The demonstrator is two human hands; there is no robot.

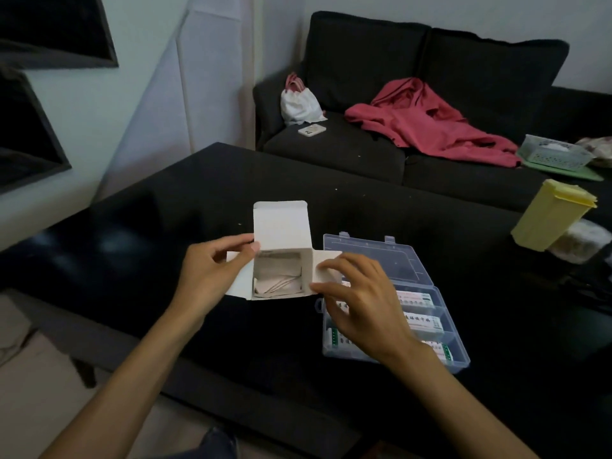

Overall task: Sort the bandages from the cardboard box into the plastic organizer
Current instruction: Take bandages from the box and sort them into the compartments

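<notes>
Both bare forearms reach forward; left hand (212, 270) pinches with thumb and fingers, right hand (361, 303) curls likewise.

White cardboard box (281, 256) open (bandages (276, 283) inside), clear plastic organizer (410, 260) beside, lid open

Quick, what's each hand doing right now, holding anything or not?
Left hand: holds the left side flap of the open cardboard box, thumb at its edge.
Right hand: pinches the box's right side flap.

White cardboard box (281, 226), clear plastic organizer (414, 260), black table (198, 193)
</notes>
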